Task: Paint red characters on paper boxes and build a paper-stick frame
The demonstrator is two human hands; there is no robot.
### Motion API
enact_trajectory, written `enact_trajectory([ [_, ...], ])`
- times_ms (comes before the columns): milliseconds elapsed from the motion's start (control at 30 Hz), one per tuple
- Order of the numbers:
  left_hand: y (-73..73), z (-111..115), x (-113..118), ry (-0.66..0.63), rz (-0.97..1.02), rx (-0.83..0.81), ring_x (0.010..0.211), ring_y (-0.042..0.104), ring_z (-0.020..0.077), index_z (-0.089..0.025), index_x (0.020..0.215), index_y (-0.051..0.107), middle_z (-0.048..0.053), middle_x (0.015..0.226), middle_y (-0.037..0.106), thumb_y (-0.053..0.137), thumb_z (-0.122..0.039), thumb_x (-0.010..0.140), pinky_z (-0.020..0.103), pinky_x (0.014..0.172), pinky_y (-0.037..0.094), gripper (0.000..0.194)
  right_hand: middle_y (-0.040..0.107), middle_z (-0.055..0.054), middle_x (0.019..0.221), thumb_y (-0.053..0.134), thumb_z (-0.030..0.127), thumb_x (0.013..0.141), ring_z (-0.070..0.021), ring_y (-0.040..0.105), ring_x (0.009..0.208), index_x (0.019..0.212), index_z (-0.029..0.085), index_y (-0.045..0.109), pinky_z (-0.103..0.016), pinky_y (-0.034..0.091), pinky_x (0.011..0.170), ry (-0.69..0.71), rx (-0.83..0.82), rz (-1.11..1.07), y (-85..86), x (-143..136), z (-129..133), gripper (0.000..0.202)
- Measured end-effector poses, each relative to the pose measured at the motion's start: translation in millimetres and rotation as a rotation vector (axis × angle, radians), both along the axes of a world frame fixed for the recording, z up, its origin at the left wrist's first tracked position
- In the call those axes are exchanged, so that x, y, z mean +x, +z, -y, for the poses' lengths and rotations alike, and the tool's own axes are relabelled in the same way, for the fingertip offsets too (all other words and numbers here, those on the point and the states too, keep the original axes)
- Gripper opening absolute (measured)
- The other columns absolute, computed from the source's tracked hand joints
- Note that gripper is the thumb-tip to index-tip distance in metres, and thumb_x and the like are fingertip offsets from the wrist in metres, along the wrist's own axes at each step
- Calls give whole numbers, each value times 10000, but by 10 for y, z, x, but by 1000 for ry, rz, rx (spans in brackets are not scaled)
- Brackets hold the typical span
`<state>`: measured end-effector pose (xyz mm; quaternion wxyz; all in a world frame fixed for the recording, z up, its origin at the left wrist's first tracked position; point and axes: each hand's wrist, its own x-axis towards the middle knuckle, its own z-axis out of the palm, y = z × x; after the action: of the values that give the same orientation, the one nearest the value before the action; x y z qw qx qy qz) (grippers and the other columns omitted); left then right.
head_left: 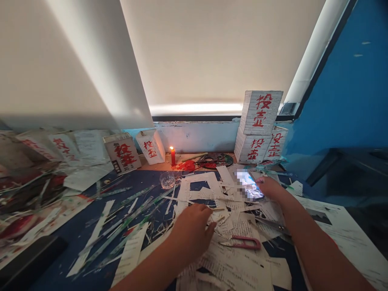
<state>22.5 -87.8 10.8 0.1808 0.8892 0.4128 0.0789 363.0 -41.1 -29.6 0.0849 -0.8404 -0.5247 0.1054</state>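
Note:
My left hand (194,228) hovers over or rests on a litter of cut paper, its thumb apart from the bent fingers. Two thin pale strips (217,209) lie by its fingertips; I see nothing clearly gripped. Just right of it are snips with pink handles (247,242) on the printed sheets (236,262). My right hand (269,188) reaches a lit phone (250,184) lying on the papers, a finger stretched out at the screen's right edge. Its other fingers are partly hidden. Near its forearm lies a metal blade-like tool (274,226).
A lit red candle (173,157) burns at the back beside melted red wax (186,165). Paper-covered boxes with red characters stand at the back left (123,153) and stacked back right (262,113). A clear round dish (167,180) and green-smeared strips (121,234) lie left.

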Motion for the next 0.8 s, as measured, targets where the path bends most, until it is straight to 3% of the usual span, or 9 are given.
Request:
enact_trajectory([
  [67, -111, -2, 104, -18, 0, 13, 1245, 550, 325, -196, 1297, 626, 135, 1356, 614, 532, -339, 914, 491, 1050, 438, 420, 656, -73, 1192, 616, 334, 970, -218, 664, 999, 1188, 161, 635, -410, 569, 851, 30, -35, -48, -11, 35, 17, 279],
  [133, -217, -34, 137, -18, 8, 22, 1276, 516, 328, -189, 1305, 620, 139, 1387, 589, 551, -309, 902, 495, 1070, 419, 427, 666, -73, 1171, 632, 344, 957, -219, 665, 999, 1173, 153, 640, -420, 559, 863, 39, -46, -72, -27, 55, 26, 288],
  [367, -427, -173, 110, -29, 126, 51, 1115, 567, 299, -183, 1142, 698, 112, 1145, 687, 501, -209, 920, 472, 979, 467, 298, 670, -192, 1219, 768, 454, 753, -322, 657, 1056, 1133, 133, 704, -365, 509, 857, 22, 36, -74, -117, 101, -15, 501],
  [600, -519, -264, 102, -29, 211, 52, 1082, 584, 279, -197, 1107, 712, 94, 1111, 692, 499, -100, 885, 449, 964, 472, 322, 736, -162, 1086, 581, 517, 875, -296, 695, 965, 1057, 137, 734, -336, 511, 792, 42, 88, -101, -138, 127, -5, 448],
  [800, -505, -319, 83, -20, 226, 34, 1057, 608, 280, -183, 1111, 718, 102, 1101, 710, 437, -89, 927, 454, 942, 472, 348, 690, -182, 1184, 568, 423, 896, -293, 663, 994, 1199, 131, 687, -370, 495, 844, 125, 190, -63, -105, 74, -12, 438],
])
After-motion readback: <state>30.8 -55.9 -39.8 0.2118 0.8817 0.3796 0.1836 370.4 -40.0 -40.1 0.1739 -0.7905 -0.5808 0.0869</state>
